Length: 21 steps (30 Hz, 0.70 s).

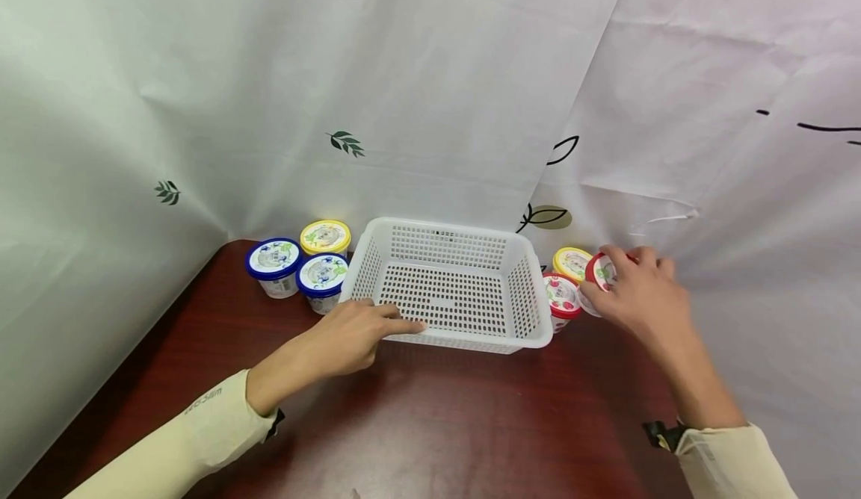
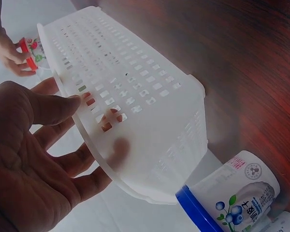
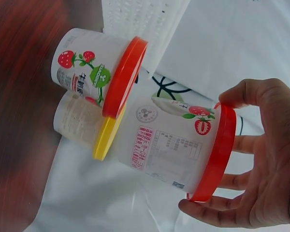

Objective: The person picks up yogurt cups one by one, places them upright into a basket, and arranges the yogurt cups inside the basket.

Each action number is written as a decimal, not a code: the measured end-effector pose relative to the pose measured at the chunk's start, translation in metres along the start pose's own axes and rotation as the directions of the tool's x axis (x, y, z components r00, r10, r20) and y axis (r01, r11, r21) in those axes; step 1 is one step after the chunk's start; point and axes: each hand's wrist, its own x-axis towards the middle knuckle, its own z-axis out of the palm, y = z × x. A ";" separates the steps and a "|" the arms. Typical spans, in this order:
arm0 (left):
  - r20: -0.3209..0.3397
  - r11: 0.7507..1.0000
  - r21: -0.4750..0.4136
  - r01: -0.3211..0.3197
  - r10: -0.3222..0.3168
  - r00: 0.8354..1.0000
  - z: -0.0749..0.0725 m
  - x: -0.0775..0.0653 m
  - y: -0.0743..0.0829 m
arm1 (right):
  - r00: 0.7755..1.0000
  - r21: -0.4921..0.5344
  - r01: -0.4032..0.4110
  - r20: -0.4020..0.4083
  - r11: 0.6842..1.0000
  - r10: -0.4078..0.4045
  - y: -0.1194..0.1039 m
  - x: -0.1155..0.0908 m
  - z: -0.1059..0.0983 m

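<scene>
A white perforated plastic basket (image 1: pixel 484 340) sits on the table, its inside bare. My left hand (image 1: pixel 356 335) grips the near rim toward the left corner, with the thumb outside and the fingers behind the wall in the left wrist view. To the basket's right, my right hand (image 1: pixel 649 301) holds a red-lidded strawberry tub (image 3: pixel 169 145) by its lid, thumb and fingertips around the edge. In the right wrist view this tub is raised off the table. Beside it stand another red-lidded strawberry tub (image 3: pixel 92 67) and a yellow-lidded tub (image 3: pixel 82 121), close to the basket's right wall.
Left of the basket stand two blue-lidded blueberry tubs (image 1: pixel 274 258) and a yellow-lidded tub (image 1: pixel 326 236). A white printed cloth (image 1: pixel 430 110) hangs behind the dark red wooden table (image 1: pixel 444 424) and along both its sides.
</scene>
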 end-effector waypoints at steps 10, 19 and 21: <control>0.001 1.000 -0.030 0.004 -0.004 1.000 0.000 0.000 0.000 | 0.997 0.004 0.044 -0.068 0.999 -0.044 -0.015 0.003 0.005; -0.004 1.000 -0.023 0.003 -0.003 1.000 0.000 0.000 0.001 | 0.987 0.008 0.085 -0.137 0.996 -0.083 -0.029 0.003 0.003; -0.005 1.000 -0.020 0.002 -0.002 1.000 -0.001 0.000 0.001 | 0.983 0.003 0.100 -0.156 0.995 -0.099 -0.031 0.002 0.003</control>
